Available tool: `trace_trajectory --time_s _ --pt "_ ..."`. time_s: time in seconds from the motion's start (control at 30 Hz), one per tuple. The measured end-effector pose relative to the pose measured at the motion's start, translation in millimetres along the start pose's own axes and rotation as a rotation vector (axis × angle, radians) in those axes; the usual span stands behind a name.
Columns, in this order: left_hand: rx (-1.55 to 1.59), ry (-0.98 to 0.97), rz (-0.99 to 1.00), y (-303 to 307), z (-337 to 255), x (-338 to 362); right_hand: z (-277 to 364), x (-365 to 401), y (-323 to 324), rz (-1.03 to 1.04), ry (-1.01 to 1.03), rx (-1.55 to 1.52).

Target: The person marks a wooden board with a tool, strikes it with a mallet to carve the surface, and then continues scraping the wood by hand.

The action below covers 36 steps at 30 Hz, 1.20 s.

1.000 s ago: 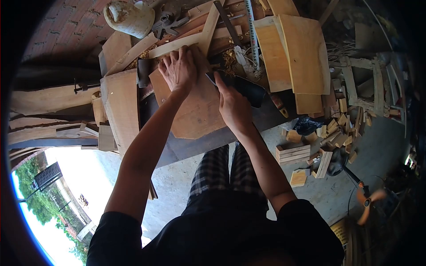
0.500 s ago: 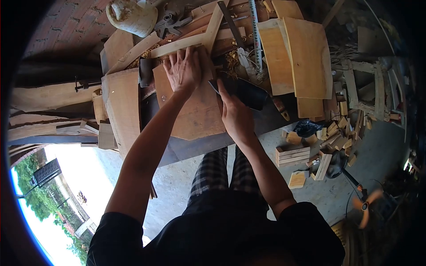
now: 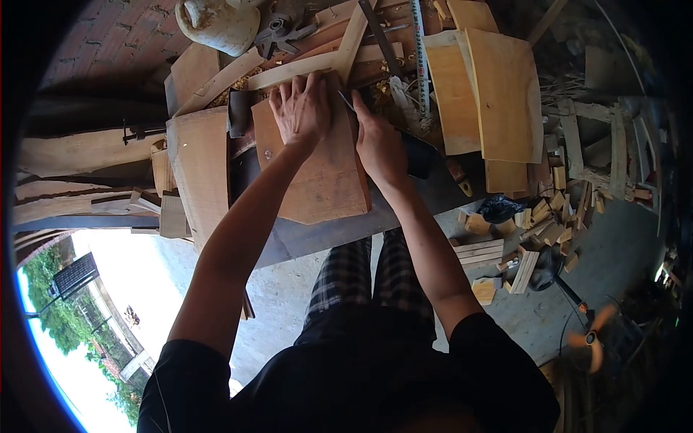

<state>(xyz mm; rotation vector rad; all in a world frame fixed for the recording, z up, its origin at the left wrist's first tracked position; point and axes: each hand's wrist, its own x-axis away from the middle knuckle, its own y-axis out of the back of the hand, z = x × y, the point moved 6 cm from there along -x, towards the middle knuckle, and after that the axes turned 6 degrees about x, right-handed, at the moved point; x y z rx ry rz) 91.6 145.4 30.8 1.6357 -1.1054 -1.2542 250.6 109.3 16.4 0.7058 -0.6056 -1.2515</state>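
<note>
A brown wooden board with angled lower corners lies flat on the dark worktop. My left hand presses on its upper part, fingers stretched and apart. At the board's right edge, my right hand is closed with the index finger extended, round a thin dark piece of sandpaper. Most of that piece is hidden under the fingers. Just right of the hand lies a black sheet, partly covered by it. A dark curled piece sits left of the board.
Pale boards are stacked at the right, near a brush and a measuring tape. Behind are wooden strips, a metal star-shaped part and a whitish jug. Wood offcuts and an orange-bladed fan are at lower right.
My right hand has slid away from me along the board's right edge, with the dark piece. My left hand stays on the board; the view has shifted slightly.
</note>
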Motion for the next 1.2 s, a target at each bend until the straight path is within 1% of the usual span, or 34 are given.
trace_trajectory --time_s 0.03,0.1,0.17,0.2,0.23,0.33,0.43,0.47,0.57,0.6,0.63,0.7,0.73,0.8,0.83,0.87,0.9,0.93,0.97,1.0,1.03,1.07,1.1,1.17,1.2 --pt "0.007 0.012 0.024 -1.0 0.9 1.7 1.3 -8.6 -0.5 0.004 -0.014 -0.054" --pt "0.017 0.021 0.04 -0.3 1.4 -1.6 2.3 8.7 5.9 0.006 -0.017 -0.056" --pt "0.018 -0.049 0.009 4.1 -4.1 -0.6 3.5 34.6 8.3 0.0 0.022 0.041" --pt "0.029 -0.051 0.041 4.5 -4.7 -0.1 2.7 36.2 6.6 0.021 0.019 0.011" --pt "0.03 -0.044 0.055 5.5 -4.3 3.9 1.9 34.6 1.8 0.034 0.012 0.011" --pt "-0.015 -0.027 0.053 4.0 -3.2 -1.1 3.0 -14.2 -2.2 -0.005 -0.001 -0.027" --pt "0.03 -0.032 0.037 5.9 -5.7 -1.8 3.1 -0.4 3.9 0.017 -0.041 -0.099" --pt "0.027 -0.05 0.036 6.9 -7.9 -1.1 4.6 12.5 7.2 0.009 -0.007 -0.116" --pt "0.021 -0.067 0.051 6.6 -6.0 3.4 1.1 13.9 2.0 0.006 0.018 -0.091" --pt "0.033 -0.051 0.059 5.6 -5.5 2.8 3.4 -2.1 1.9 0.055 -0.028 -0.069" --pt "0.043 -0.038 0.056 6.0 -5.3 -1.1 2.7 -12.8 0.9 0.05 -0.025 -0.067" --pt "0.033 -0.057 0.036 7.6 -6.2 0.8 2.6 -27.0 -2.6 0.029 -0.036 -0.107" --pt "0.028 -0.07 0.016 7.2 -7.4 -1.1 2.2 -20.8 -2.1 0.021 -0.031 -0.104" --pt "0.04 -0.091 0.023 10.0 -9.5 -4.4 8.8 8.0 8.1 -0.151 0.125 -0.142" --pt "0.046 -0.111 0.041 11.5 -10.3 -1.2 8.5 5.8 5.7 -0.14 0.127 -0.142" --pt "0.042 -0.066 0.042 10.9 -7.9 -1.7 10.7 0.0 5.2 -0.053 0.075 -0.092" --pt "0.046 -0.07 0.048 5.9 -5.8 1.5 11.7 -9.6 5.9 0.02 0.024 -0.038" --pt "0.034 -0.074 0.02 3.3 -5.3 1.3 16.2 -23.8 6.7 0.036 -0.02 -0.026" --pt "0.021 -0.077 -0.011 3.4 -5.3 0.4 12.4 -38.6 6.7 0.026 -0.019 -0.019" --pt "0.054 -0.11 0.045 4.7 -8.4 -0.2 10.2 -54.5 5.4 0.02 -0.018 -0.031" --pt "0.05 -0.119 0.036 10.8 -9.2 -0.3 10.7 -63.6 3.0 0.013 -0.02 -0.052" --pt "0.039 -0.096 0.067 9.3 -8.2 -1.7 8.7 -63.4 3.2 0.083 -0.037 -0.018" --pt "0.038 -0.069 0.103 5.1 -9.1 -1.6 5.8 -59.9 7.1 0.075 -0.039 -0.009" --pt "0.028 -0.055 0.098 3.8 -8.4 -1.7 -1.7 -44.1 5.2 0.035 -0.03 -0.11" --pt "0.031 -0.054 0.092 5.8 -6.4 -3.0 -2.9 -45.1 1.6 0.032 -0.027 -0.106"
